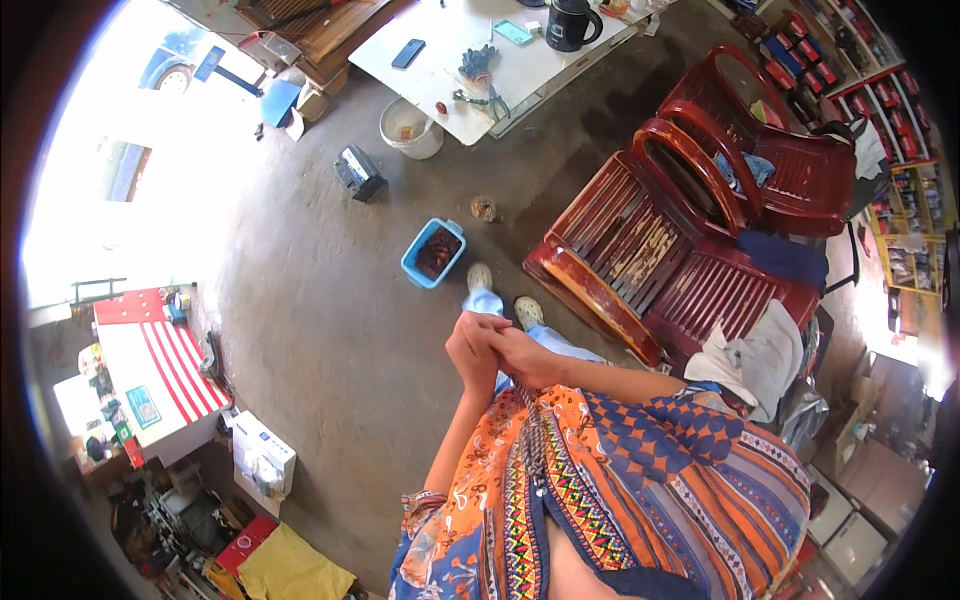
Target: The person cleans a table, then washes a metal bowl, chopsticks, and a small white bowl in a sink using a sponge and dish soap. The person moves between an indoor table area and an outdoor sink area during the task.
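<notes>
My left hand (468, 347) and my right hand (535, 358) are clasped together in front of my body, fingers closed over each other. Whether anything lies between the palms is hidden. Just below them, a dark braided cord (533, 440) hangs over my patterned orange and blue shirt (640, 490). Beyond the hands, my feet in pale clogs (528, 312) stand on the floor. Ahead of them is a blue plastic basin (409, 262) with dark brown contents that I cannot make out. A small round container (484, 208) stands to its right.
Ahead stands a white table (440, 75) bearing phones, a dark glove, pliers and a black kettle (570, 25). A white bucket (412, 145) and a black battery (359, 173) sit by it. Red wooden chairs (640, 230) fill the right; a red-striped counter (165, 370) is left.
</notes>
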Tool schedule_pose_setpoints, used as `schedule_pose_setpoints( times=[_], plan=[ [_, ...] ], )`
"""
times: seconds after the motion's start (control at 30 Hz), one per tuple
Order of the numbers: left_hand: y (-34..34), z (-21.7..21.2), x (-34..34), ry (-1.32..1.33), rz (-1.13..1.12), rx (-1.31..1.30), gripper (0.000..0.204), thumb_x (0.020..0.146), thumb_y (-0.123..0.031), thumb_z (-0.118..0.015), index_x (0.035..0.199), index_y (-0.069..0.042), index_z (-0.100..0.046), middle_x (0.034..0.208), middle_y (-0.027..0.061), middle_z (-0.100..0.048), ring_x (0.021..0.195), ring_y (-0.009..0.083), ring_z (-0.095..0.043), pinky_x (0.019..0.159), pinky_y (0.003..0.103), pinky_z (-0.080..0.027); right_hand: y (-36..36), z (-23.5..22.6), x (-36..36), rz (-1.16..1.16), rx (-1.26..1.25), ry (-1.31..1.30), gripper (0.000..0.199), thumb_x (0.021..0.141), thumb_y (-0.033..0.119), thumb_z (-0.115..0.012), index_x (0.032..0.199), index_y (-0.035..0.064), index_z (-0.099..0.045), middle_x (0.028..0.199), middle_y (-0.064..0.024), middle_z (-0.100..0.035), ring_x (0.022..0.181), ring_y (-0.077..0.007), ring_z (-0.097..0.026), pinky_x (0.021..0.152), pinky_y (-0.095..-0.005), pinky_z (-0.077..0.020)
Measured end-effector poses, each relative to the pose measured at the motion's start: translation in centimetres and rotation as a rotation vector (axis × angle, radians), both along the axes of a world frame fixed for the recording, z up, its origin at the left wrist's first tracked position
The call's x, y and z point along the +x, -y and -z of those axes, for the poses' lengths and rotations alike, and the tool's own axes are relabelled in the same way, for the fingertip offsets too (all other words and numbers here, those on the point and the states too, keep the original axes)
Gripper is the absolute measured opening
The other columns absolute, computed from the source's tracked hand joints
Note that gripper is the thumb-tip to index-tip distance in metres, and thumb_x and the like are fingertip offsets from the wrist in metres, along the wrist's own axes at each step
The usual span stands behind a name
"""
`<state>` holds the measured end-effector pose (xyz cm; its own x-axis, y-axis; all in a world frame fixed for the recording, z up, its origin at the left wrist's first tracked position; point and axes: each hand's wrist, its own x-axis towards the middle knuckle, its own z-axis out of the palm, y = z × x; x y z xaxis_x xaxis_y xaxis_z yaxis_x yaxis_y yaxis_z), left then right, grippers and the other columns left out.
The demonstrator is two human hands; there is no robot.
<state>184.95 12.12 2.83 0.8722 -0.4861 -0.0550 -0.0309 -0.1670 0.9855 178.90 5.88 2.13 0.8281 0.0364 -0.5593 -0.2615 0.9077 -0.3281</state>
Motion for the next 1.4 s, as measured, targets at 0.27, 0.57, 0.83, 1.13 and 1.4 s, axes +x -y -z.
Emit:
schedule_pose_setpoints(
  times=[0.27,0.57,0.83,1.13,1.4],
  plan=[
    [7.8,2.2,13.8,-0.101,0.374,0.097,0.040,0.095,-0.020,-0.036,0.071,0.003,-0.058,0.068,0.0099,-0.066,0.058,0.0159,-0.057,0.058,0.028,-0.045,6.6,1.4,10.3,0.262,0.106,-0.054,0.027,0.094,0.027,-0.047,0.111,0.0067,-0.052,0.106,-0.0016,-0.056,0.101,-0.0108,-0.052,0.087,-0.0300,-0.0425],
    [14.7,6.7,21.8,-0.150,0.261,0.085,0.023,0.094,-0.011,-0.038,0.080,-0.001,-0.053,0.071,0.0067,-0.061,0.056,0.0091,-0.053,0.054,0.021,-0.043,17.1,0.9,15.4,0.309,-0.385,-0.153,0.023,0.087,0.014,-0.059,0.107,0.0030,-0.053,0.098,-0.0043,-0.059,0.089,-0.0124,-0.058,0.083,-0.0239,-0.0444],
    [24.2,14.0,28.9,-0.268,0.156,0.267,0.021,0.094,-0.015,-0.043,0.091,-0.002,-0.059,0.052,0.0031,-0.052,0.043,0.0065,-0.046,0.042,0.023,-0.035,33.7,9.6,20.3,0.296,-0.537,-0.363,0.018,0.085,0.016,-0.061,0.099,0.0062,-0.054,0.080,0.0010,-0.056,0.072,-0.0070,-0.054,0.063,-0.0183,-0.0405],
    [33.4,37.1,28.4,-0.532,-0.187,0.542,0.017,0.082,-0.010,-0.057,0.097,-0.002,-0.061,0.080,0.0079,-0.064,0.066,0.0151,-0.061,0.062,0.028,-0.049,53.0,20.9,24.9,-0.068,-0.679,-0.481,0.013,0.084,0.011,-0.061,0.094,0.0038,-0.056,0.071,-0.0002,-0.059,0.067,-0.0061,-0.056,0.060,-0.0192,-0.0415],
    [44.8,37.1,33.0,-0.364,-0.175,0.653,0.023,0.078,-0.013,-0.064,0.097,-0.002,-0.062,0.096,0.0139,-0.057,0.082,0.0222,-0.060,0.075,0.032,-0.049,70.2,24.4,27.2,0.225,-1.306,-0.596,0.014,0.084,0.006,-0.061,0.096,0.0021,-0.055,0.065,0.0041,-0.050,0.058,-0.0026,-0.045,0.055,-0.0170,-0.0373]
  ],
)
